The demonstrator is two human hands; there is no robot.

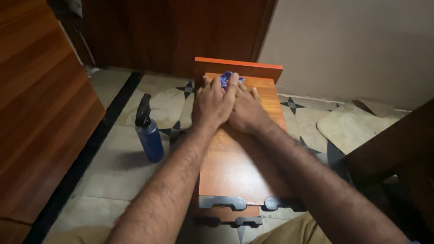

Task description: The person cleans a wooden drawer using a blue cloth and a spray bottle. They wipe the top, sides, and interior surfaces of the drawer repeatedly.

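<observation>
Left hand (214,103): laid flat, fingers spread, over the other hand at centre frame; fingertips touching the cloth.
Right hand (244,113): underneath and partly covered, palm down on the board, fingers pressing the cloth; exact grip cannot be told.
Cloth: crumpled blue and white rag (227,79), upper centre, at the far end of the board, just short of its raised end piece.
Board: long orange-brown wooden panel (230,169) with dark plastic brackets (222,202) at the near end, lying on the floor.
Bottle: dark blue spray bottle with black trigger head (148,130), upright left of the board, apart from it.
Floor: pale stone tiles with black star inlays (113,167).
Progress, judged: wiping appears to be at the far end; the near surface shows a sheen, but which parts are done or left cannot be confirmed.
Hidden: most of the cloth, right fingers, board's near edge below frame; dim light blurs detail.
</observation>
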